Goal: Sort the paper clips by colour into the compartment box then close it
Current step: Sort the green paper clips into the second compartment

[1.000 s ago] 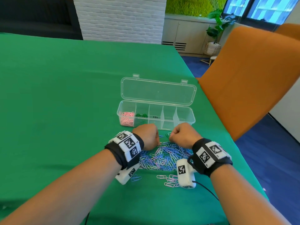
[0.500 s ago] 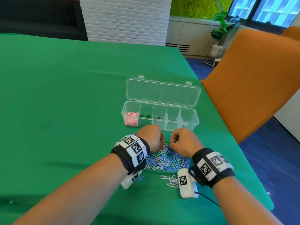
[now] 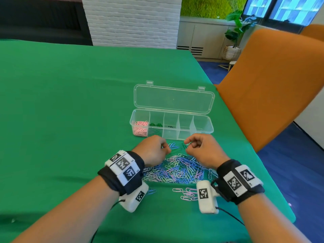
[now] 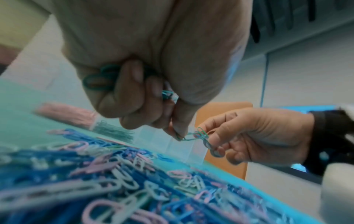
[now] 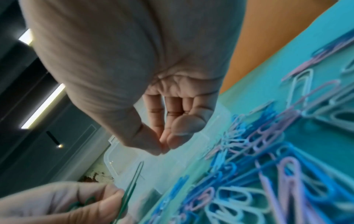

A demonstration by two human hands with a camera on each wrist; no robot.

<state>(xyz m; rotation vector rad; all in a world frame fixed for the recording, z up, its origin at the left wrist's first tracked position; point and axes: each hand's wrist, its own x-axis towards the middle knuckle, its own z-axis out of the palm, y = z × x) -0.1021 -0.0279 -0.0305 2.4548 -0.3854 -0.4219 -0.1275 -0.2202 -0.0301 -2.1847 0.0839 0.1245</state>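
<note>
Both hands hover just in front of the open box, above the heap of blue, pink and white paper clips on the green table. The left hand is curled round a bunch of green clips — its fingertips also pinch one end of a tangle of green clips, while the right hand pinches the other end between thumb and forefinger. In the box, pink clips fill the leftmost compartment and green ones the next — its lid lies back.

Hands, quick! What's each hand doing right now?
Left hand: closed round a bunch of green paper clips.
Right hand: pinching tangled green clips that the left fingertips also hold.
</note>
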